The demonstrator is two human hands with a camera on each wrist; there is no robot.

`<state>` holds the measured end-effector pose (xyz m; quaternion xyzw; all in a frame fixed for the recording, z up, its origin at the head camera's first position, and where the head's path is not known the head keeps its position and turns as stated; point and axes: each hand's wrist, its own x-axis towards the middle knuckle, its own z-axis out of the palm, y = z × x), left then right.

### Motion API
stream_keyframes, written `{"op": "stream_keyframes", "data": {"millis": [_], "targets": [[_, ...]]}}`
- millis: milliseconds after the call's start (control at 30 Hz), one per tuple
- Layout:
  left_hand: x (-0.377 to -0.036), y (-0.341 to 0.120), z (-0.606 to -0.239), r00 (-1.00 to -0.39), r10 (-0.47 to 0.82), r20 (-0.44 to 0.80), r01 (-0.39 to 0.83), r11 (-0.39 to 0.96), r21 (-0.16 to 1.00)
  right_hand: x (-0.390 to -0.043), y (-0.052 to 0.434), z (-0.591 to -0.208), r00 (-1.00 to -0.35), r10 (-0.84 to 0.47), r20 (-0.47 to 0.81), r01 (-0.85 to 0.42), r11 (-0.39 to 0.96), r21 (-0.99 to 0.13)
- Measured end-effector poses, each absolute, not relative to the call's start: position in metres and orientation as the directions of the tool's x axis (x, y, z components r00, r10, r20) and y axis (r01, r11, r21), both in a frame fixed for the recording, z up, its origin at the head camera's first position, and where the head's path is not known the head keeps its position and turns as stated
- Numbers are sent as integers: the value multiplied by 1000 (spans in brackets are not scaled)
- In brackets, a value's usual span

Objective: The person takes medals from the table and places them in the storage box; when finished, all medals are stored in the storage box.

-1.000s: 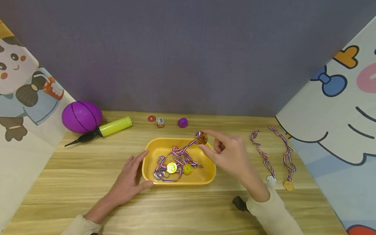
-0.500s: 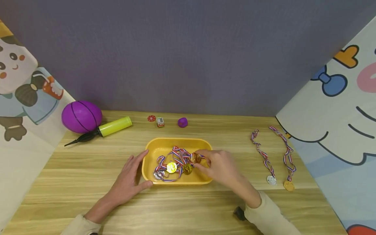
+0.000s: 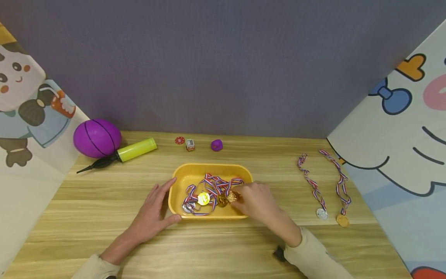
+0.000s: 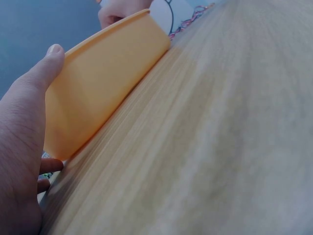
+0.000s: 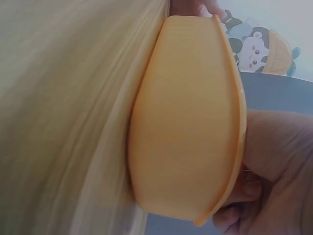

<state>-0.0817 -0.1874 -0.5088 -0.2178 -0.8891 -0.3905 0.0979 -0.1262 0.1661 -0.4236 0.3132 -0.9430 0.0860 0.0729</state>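
Observation:
A yellow plastic tray (image 3: 213,216) holds several medals on red, white and blue ribbons. My right hand (image 3: 258,201) reaches over the tray's right end and pinches a bronze-coloured medal (image 3: 232,196) low inside it. Beside that medal lie a darker gold medal (image 3: 222,200), a bright gold medal (image 3: 203,198) and a silver medal (image 3: 188,207), their ribbons tangled together. At the tray's left end my left hand (image 3: 150,215) is spread, thumb and fingertips touching the rim. The left wrist view shows its thumb (image 4: 51,63) against the tray wall. In the right wrist view the medal is hidden.
To the right lie a silver medal (image 3: 322,214) and a gold medal (image 3: 343,221), ribbons stretched out. At the back are a purple ball (image 3: 97,138), a yellow-green hand pump (image 3: 137,150), a red chip (image 3: 179,140), a small box (image 3: 190,145) and a small purple object (image 3: 216,145).
My right hand has lowered the bronze-coloured medal from above the tray's back rim down into the tray, its ribbon now lying inside. The tray shifted very slightly; my left hand stayed put.

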Motion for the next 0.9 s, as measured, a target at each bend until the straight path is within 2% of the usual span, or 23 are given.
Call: {"op": "stream_keyframes", "data": {"millis": [133,500,700,900], "targets": [[-82,-187,-509,-885,312,346,466,600,651,-126,164,-423,-809,-562,170,-581,809,-88],[-82,-187,-509,-883,312,351,470,599,649,-122,166,-422,-816,-537,212,-570,807,-151],[-81,-187,-509,-885,308,349,465,603,648,-119,179,-425,-786,-512,346,-602,762,-239],[-81,-187,-508,-886,308,347,464,608,645,-118,198,-438,-760,-424,492,-620,700,-354]]}}
